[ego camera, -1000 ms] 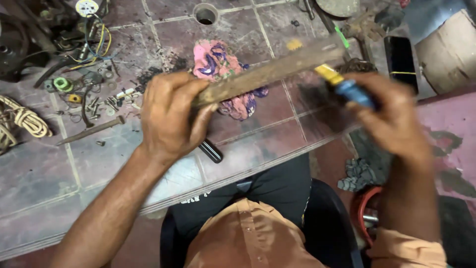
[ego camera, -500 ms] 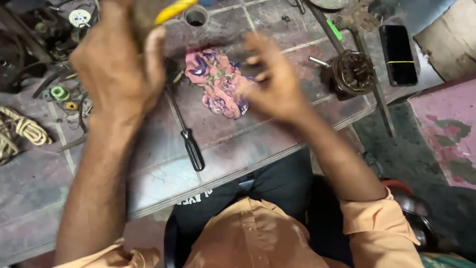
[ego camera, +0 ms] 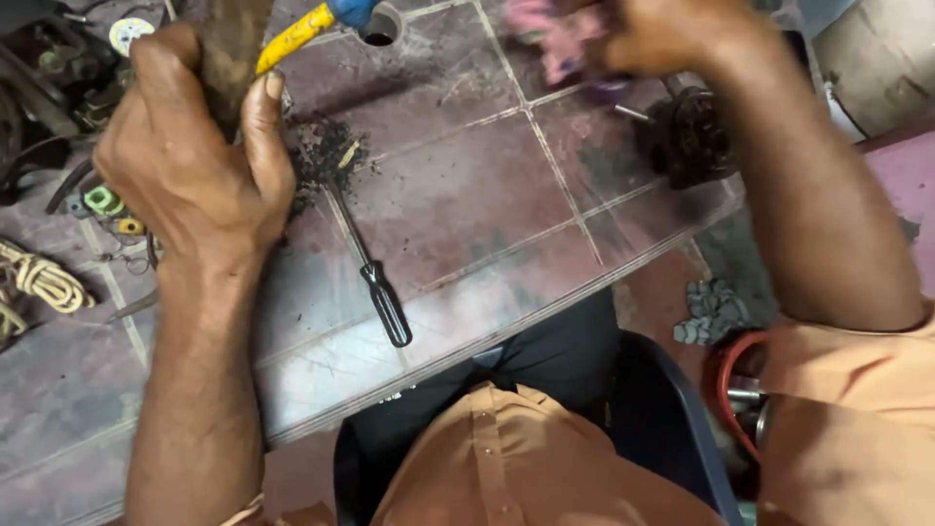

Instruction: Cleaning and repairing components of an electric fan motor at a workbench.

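My left hand (ego camera: pixel 190 161) is closed around a rusty flat metal bar (ego camera: pixel 234 49) held upright at the upper left, with a yellow-and-blue tool (ego camera: pixel 312 24) sticking out beside it. My right hand (ego camera: pixel 672 34) is at the top right, gripping a pink patterned rag (ego camera: pixel 550 29) lifted off the tiled table (ego camera: pixel 458 195). The rag is blurred. A black-handled screwdriver (ego camera: pixel 375 282) lies flat on the table between my hands, its tip in a small pile of black grit (ego camera: pixel 321 156).
A dark round motor part (ego camera: pixel 691 136) sits at the table's right edge. Rope (ego camera: pixel 39 282), wires and small parts (ego camera: pixel 102 200) clutter the left side. A round hole (ego camera: pixel 380 24) is in the table top. A red hose (ego camera: pixel 726 390) and grey pieces (ego camera: pixel 711 312) lie on the floor.
My right hand has picked the pink rag up off the table and raised it to the top right. My left hand, still holding the bar, has shifted slightly right and down.
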